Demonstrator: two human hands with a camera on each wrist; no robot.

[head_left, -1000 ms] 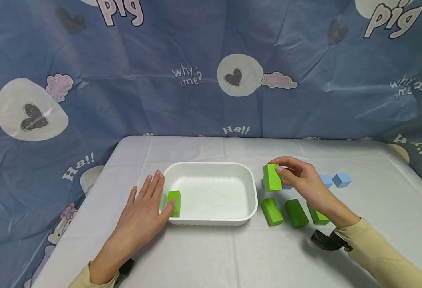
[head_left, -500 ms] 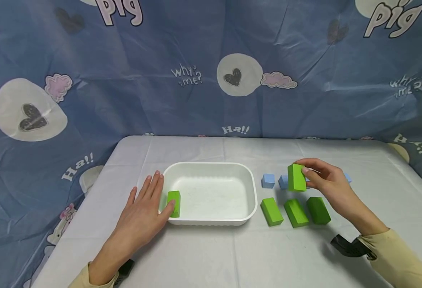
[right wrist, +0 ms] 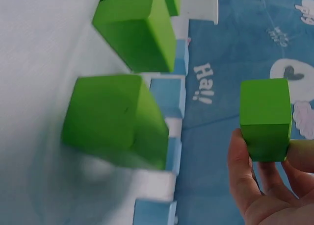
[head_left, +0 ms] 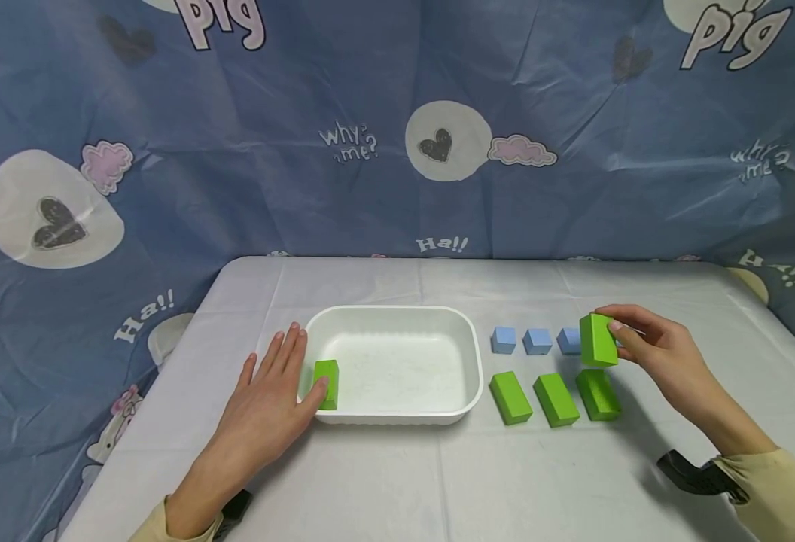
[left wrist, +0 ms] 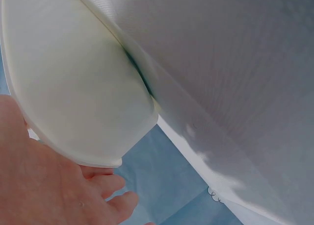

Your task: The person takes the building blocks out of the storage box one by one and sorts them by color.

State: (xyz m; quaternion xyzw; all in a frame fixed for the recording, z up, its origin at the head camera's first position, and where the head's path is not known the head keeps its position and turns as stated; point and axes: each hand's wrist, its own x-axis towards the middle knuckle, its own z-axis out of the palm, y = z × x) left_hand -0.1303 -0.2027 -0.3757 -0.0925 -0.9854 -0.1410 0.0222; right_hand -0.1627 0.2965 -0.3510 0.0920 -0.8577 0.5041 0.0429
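Note:
In the head view my left hand (head_left: 269, 410) lies with straight fingers along the left rim of a white plastic tray (head_left: 397, 418); its thumb reaches over the rim by a green block (head_left: 326, 376) inside. My right hand (head_left: 675, 357) pinches another green rectangular block (head_left: 598, 340) between thumb and fingers, raised above the table. The right wrist view shows this held block (right wrist: 265, 105) upright at the fingertips. Below it, three green blocks stand in a row: a left one (head_left: 511, 397), a middle one (head_left: 556, 400) and a right one (head_left: 598, 394).
Behind the green row sit several small blue cubes (head_left: 537, 342); the held block and right hand partly cover those at the right. A white cloth (head_left: 397, 482) covers the table, and a printed blue curtain (head_left: 303, 196) hangs behind it.
My right hand has carried the held green block rightward, from beside the tray to above the right end of the green row, uncovering blue cubes. The left hand stays on the tray.

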